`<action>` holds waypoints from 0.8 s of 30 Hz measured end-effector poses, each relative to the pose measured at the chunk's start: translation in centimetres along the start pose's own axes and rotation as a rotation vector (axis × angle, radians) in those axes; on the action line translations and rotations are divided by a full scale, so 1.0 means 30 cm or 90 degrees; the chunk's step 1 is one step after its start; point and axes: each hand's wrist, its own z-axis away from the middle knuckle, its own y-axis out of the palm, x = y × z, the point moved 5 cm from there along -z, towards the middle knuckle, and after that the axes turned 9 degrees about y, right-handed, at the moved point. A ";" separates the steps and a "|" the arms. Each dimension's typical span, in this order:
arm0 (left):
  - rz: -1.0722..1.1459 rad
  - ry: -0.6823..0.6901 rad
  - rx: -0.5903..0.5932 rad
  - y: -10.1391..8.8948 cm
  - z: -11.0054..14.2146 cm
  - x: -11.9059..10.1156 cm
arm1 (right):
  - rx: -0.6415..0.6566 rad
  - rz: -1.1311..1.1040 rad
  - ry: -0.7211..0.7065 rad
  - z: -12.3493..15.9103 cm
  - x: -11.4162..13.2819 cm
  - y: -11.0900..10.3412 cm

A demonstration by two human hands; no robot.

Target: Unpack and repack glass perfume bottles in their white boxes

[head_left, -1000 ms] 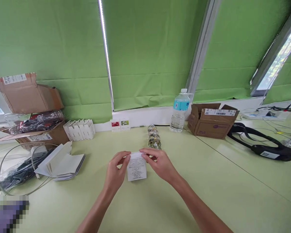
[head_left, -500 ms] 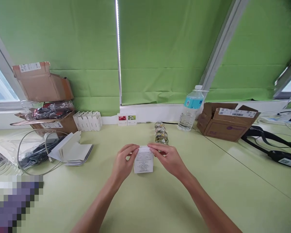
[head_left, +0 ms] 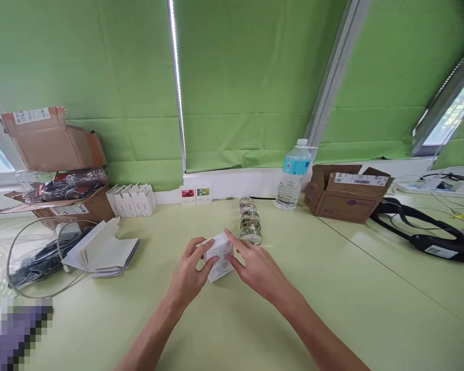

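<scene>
A small white carton [head_left: 219, 256] with fine black print stands tilted on the pale green table [head_left: 344, 288]. My left hand [head_left: 189, 269] grips its left side, with the fingers over the top corner. My right hand [head_left: 253, 264] presses its fingertips against the right side. Just beyond the right hand, a row of round glass jars with gold parts [head_left: 250, 221] stands in a line. The carton's underside is hidden.
Left of my hands lie opened flat white cartons [head_left: 100, 252] and a plastic bag with a cable [head_left: 42, 263]. Along the back stand several white boxes [head_left: 129, 201], two picture cards [head_left: 195, 195], a water bottle [head_left: 293, 178] and a cardboard box [head_left: 346, 193]. A black strap [head_left: 421, 234] lies right.
The white carton has turned and tilted between my hands, from square-on to a slanted pose. My fingers have shifted on it. The whole view has moved slightly left.
</scene>
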 end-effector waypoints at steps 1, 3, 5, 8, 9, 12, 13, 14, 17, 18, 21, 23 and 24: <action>-0.028 -0.012 -0.013 -0.002 0.000 -0.001 | 0.016 -0.036 0.030 0.004 0.002 0.013; -0.043 -0.056 -0.031 -0.007 0.000 -0.010 | 0.061 -0.136 0.059 0.013 0.015 0.041; 0.030 -0.120 -0.026 -0.003 0.002 -0.024 | 0.123 -0.233 0.052 0.022 0.035 0.071; 0.241 -0.227 -0.009 0.017 0.009 -0.046 | 0.197 -0.331 0.066 0.024 0.041 0.108; 0.293 -0.253 -0.014 0.022 0.011 -0.049 | 0.201 -0.352 0.082 0.020 0.034 0.115; 0.348 -0.279 -0.029 0.026 0.011 -0.043 | 0.136 -0.363 0.109 -0.005 0.004 0.114; 0.349 -0.280 -0.021 0.028 0.011 -0.036 | 0.117 -0.358 0.106 -0.012 -0.002 0.111; 0.347 -0.282 -0.007 0.030 0.011 -0.029 | 0.107 -0.356 0.100 -0.018 -0.003 0.109; 0.326 -0.276 0.024 0.031 0.011 -0.010 | 0.112 -0.378 0.093 -0.024 0.003 0.115; 0.313 -0.271 0.023 0.027 0.011 -0.005 | 0.103 -0.383 0.099 -0.025 0.004 0.118; 0.287 -0.257 0.021 0.019 0.010 0.003 | 0.048 -0.374 0.113 -0.028 -0.004 0.136; 0.284 -0.250 0.018 0.013 0.007 0.009 | 0.022 -0.371 0.125 -0.035 -0.025 0.157; 0.275 -0.250 0.009 0.008 0.007 0.015 | 0.014 -0.378 0.131 -0.042 -0.040 0.167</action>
